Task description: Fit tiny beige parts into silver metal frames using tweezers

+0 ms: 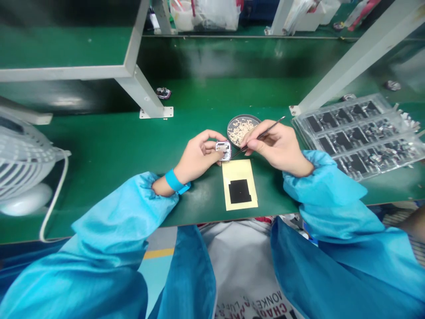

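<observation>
Between its thumb and fingers, my left hand (201,155) holds a small square device casing (223,150) with its open inner side up. My right hand (277,145) grips thin dark tweezers (270,128) like a pen, their tip close to the right edge of the casing. Just behind, partly covered by my right hand, is a round dish (243,126) of small pale pieces. Below the casing lies a yellow sheet (239,170) bearing a black square patch (239,191).
Clear trays (361,133) with dark parts and metallic pieces lie at the right. A white fan (25,159) with a cable stands left. Metal shelf legs (141,93) rise from the green table (109,150). One small part (163,92) lies beside the left leg.
</observation>
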`<state>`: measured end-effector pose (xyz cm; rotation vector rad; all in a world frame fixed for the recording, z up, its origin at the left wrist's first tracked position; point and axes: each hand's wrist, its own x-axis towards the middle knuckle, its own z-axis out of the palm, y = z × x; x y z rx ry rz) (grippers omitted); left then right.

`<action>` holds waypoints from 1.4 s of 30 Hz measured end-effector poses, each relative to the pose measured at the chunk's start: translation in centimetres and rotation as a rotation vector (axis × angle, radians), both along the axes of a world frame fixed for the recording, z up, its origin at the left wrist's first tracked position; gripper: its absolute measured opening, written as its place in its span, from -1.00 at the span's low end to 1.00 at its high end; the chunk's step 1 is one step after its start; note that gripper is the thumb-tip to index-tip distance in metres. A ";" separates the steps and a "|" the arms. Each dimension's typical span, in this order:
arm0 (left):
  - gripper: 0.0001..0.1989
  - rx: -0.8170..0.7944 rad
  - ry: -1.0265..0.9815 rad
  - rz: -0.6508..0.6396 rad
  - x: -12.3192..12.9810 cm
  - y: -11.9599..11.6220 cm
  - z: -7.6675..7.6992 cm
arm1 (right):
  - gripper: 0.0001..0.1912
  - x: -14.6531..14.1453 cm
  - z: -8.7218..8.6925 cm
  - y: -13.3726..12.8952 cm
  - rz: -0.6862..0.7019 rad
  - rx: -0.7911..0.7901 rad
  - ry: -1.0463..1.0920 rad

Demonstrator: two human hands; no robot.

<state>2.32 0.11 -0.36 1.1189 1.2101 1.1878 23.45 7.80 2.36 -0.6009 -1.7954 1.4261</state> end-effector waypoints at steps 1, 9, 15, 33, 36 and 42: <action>-0.65 -0.007 -0.005 -0.005 0.0 0.0 0.0 | -0.61 0.1 0.1 0.3 0.041 -0.016 -0.010; -0.61 -0.048 0.013 -0.011 -0.1 0.2 -0.4 | -0.58 0.4 0.0 1.4 0.102 -0.092 -0.027; -0.61 -0.020 0.044 0.003 -0.1 0.3 -0.9 | -0.51 0.4 -0.3 1.7 0.125 -0.111 -0.031; -0.70 -0.130 0.116 -0.040 0.0 -0.2 1.4 | -0.78 26.4 3.6 2.4 -0.989 0.329 -1.266; -0.68 -0.132 0.189 -0.085 -0.1 -0.2 1.4 | -0.67 29.9 1.7 2.7 -0.901 0.170 -1.284; -0.54 -0.117 0.215 -0.072 -0.2 -0.4 0.8 | -0.69 30.1 1.9 4.5 -0.760 0.096 -1.383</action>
